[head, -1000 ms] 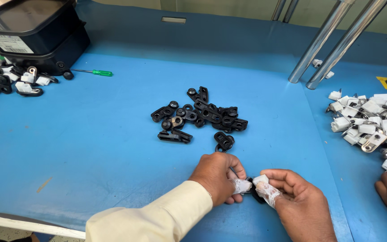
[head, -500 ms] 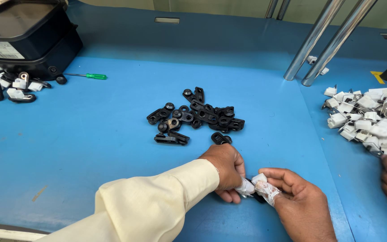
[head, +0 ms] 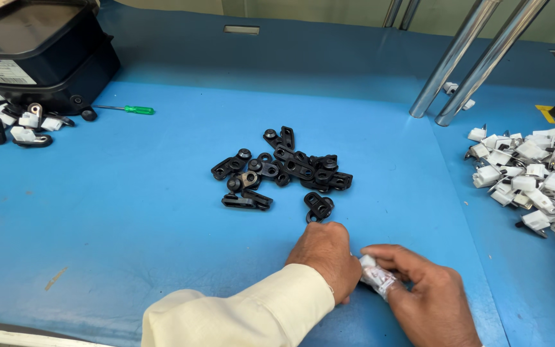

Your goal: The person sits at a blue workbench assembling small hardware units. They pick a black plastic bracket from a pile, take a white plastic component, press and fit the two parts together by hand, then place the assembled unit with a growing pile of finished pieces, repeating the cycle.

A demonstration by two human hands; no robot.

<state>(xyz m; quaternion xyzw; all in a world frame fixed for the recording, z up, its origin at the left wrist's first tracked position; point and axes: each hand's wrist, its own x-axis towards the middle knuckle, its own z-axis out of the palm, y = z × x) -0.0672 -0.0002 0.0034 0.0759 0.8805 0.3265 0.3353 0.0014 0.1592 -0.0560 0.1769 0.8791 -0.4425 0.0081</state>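
A black plastic bin (head: 40,54) sits at the desk's (head: 130,212) far left corner; its contents cannot be made out. Both hands meet low on the desk: the right hand (head: 428,295) pinches a small white clip (head: 377,277), the left hand (head: 325,257) closes against it, just below the pile of black brackets (head: 284,170).

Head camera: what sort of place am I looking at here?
Most likely a small-parts assembly bench in a workshop or factory. A blue work mat carries a heap of black plastic clips, a pile of white parts and a green screwdriver.
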